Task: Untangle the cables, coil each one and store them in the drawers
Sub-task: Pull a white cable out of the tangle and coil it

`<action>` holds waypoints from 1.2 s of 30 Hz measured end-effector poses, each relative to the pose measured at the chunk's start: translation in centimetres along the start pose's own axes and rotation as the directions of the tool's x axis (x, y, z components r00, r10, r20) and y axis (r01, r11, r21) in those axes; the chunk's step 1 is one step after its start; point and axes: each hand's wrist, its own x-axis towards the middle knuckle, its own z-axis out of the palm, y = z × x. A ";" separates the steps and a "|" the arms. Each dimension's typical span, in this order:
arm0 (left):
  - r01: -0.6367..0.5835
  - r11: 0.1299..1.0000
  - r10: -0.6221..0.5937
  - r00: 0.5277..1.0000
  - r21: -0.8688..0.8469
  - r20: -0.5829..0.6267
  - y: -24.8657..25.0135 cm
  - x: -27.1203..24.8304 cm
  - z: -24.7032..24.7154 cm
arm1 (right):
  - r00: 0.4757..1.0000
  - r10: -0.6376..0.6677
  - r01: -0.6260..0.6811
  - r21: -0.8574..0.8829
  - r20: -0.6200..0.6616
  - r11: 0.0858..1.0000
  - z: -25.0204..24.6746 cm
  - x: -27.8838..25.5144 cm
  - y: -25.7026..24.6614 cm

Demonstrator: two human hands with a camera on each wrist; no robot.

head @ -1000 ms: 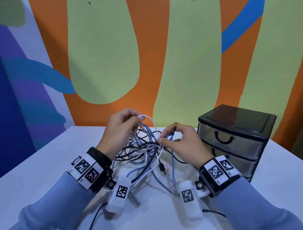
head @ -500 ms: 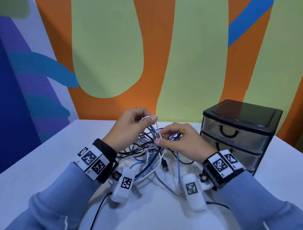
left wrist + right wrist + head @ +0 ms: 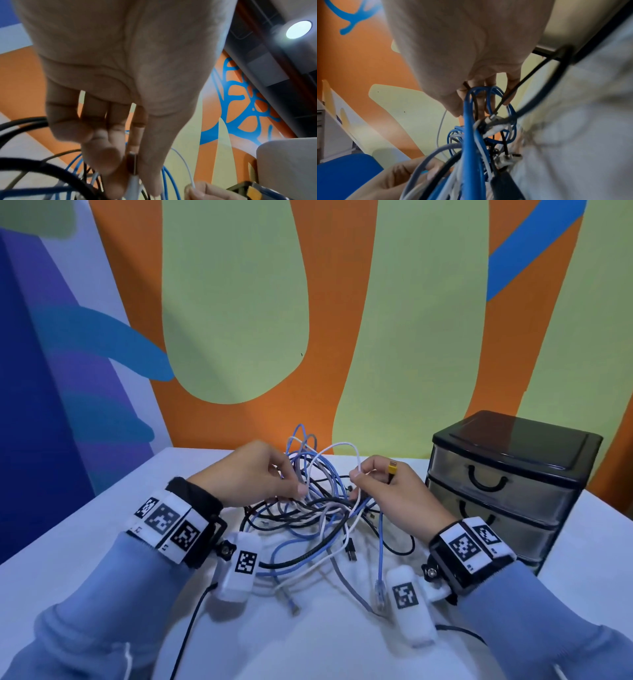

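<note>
A tangle of blue, white, grey and black cables (image 3: 318, 508) lies on the white table (image 3: 85, 542) between my hands. My left hand (image 3: 298, 491) pinches white and grey strands at the tangle's left side; the left wrist view shows thumb and fingers (image 3: 102, 159) closed on a white cable (image 3: 133, 180). My right hand (image 3: 358, 474) pinches a white cable (image 3: 342, 445) that arches up between the hands, and also holds a yellow-tipped plug (image 3: 393, 467). Blue loops (image 3: 489, 102) hang round the right fingers. The black drawer unit (image 3: 507, 484) stands at the right, drawers closed.
A painted orange and green wall (image 3: 411, 337) rises just behind the table's far edge. Loose cable ends, a black USB plug (image 3: 351, 553) and a clear network plug (image 3: 379, 594) trail toward me. Bare table (image 3: 599, 542) lies beside the drawer unit.
The hands have drawn apart. My left hand dropped from the white loop's top into the tangle, and the white cable now arches between the hands. Blue loops stand up behind.
</note>
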 end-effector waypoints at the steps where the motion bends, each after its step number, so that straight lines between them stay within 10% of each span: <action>1: -0.009 1.000 0.009 0.999 -0.013 0.040 0.1 -0.1 0.1 | 1.000 0.009 -0.009 0.003 0.014 1.000 0.0 -0.1 -0.1; 14: -0.111 0.875 0.042 0.987 -0.472 -0.155 0.6 0.5 1.8 | 0.985 0.070 -0.054 -0.103 0.157 0.993 0.7 -0.8 -0.7; 36: -0.041 0.999 0.041 0.997 0.000 -0.065 0.4 0.4 1.7 | 0.997 0.062 -0.072 0.257 0.050 0.964 1.9 -1.1 -1.7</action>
